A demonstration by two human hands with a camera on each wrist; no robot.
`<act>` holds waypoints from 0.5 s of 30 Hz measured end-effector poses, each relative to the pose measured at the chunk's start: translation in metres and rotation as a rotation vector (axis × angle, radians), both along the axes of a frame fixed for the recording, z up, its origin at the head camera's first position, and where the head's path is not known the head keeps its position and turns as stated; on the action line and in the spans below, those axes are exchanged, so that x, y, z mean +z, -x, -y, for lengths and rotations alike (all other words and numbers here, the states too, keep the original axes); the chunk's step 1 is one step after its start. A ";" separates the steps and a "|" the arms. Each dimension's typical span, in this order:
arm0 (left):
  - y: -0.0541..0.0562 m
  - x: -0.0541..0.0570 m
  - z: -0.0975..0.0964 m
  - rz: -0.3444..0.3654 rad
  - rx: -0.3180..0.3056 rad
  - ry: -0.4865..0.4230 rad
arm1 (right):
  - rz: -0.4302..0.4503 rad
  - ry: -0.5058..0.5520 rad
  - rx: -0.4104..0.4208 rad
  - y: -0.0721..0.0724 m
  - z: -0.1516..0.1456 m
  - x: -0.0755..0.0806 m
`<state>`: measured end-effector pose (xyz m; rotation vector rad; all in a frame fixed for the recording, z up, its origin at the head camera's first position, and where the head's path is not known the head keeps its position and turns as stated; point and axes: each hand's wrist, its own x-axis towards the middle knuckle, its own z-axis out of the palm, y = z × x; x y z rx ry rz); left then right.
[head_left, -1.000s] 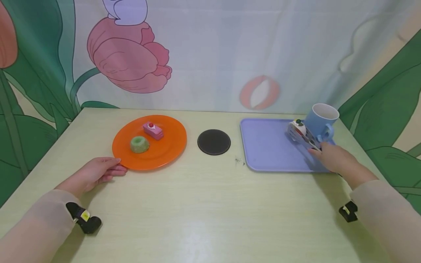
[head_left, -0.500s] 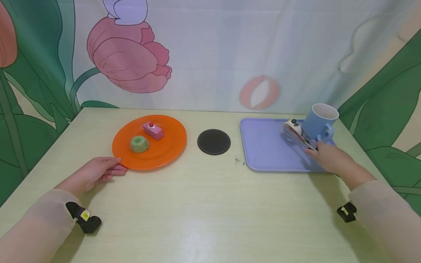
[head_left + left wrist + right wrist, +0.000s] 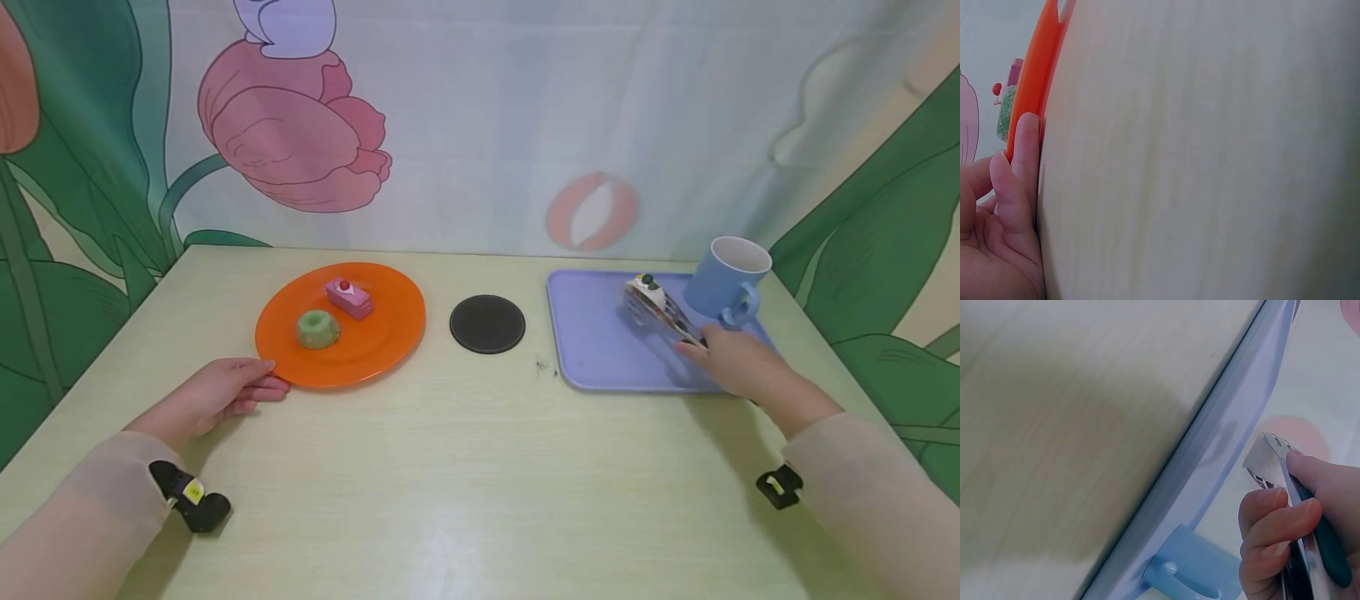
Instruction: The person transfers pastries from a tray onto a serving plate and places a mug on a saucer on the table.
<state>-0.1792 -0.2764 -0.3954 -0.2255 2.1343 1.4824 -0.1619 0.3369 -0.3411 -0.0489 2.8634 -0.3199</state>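
Observation:
In the head view my left hand (image 3: 217, 393) pinches the near-left rim of an orange plate (image 3: 375, 358); the left wrist view shows a finger (image 3: 1026, 134) against the plate's underside. A pink toy cake slice (image 3: 349, 299) and a green ring-shaped toy pudding (image 3: 318, 330) sit on that plate. My right hand (image 3: 738, 362) grips metal tongs (image 3: 675, 320) with fork-shaped ends and a green handle part. Between the tong ends is a small white-topped toy cake (image 3: 647, 290), held above the lilac tray (image 3: 600, 350). Its lower side is partly hidden by the tongs.
A light blue mug (image 3: 720, 287) stands at the tray's right end, close behind my right hand. On the table (image 3: 465, 467), between plate and tray, lies a round black coaster (image 3: 487, 324). A printed curtain (image 3: 465, 125) hangs along the back edge.
My right hand, with the tongs and white-topped cake, has moved left over the tray, away from the mug. The left hand and plate have stayed put.

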 end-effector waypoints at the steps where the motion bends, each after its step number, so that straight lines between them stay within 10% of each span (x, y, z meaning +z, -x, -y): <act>1: 0.000 0.000 0.000 -0.002 0.000 -0.001 | 0.001 0.001 -0.001 0.000 0.001 0.001; 15: 0.001 -0.005 0.003 -0.026 -0.014 -0.001 | 0.011 -0.005 -0.002 -0.004 0.009 0.003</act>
